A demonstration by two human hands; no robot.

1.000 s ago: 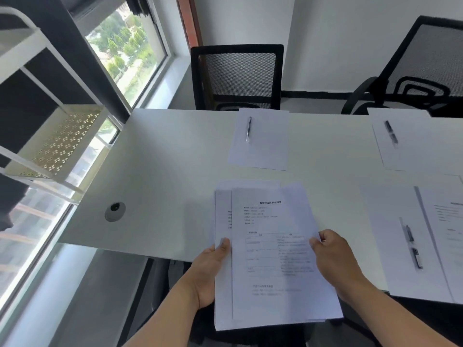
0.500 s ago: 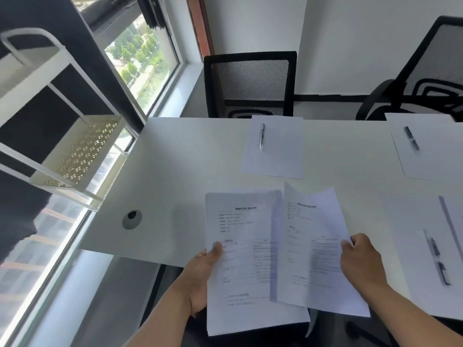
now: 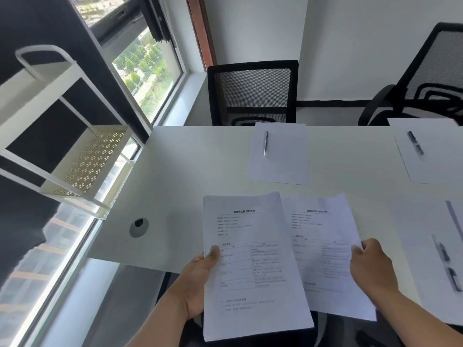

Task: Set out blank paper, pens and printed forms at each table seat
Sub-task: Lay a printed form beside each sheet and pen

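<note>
Paper could slip: my right hand (image 3: 370, 265) pinches one form (image 3: 325, 251) by its edge, my left hand (image 3: 198, 279) grips the stack (image 3: 250, 266), both over the table (image 3: 200, 159) edge.

Left hand (image 3: 198, 284) grips form stack (image 3: 253, 266); right hand (image 3: 370, 269) pinches single form (image 3: 323, 249).

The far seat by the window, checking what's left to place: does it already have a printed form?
No. That seat has only a blank sheet with a pen lying on it; no printed form is there.
</note>
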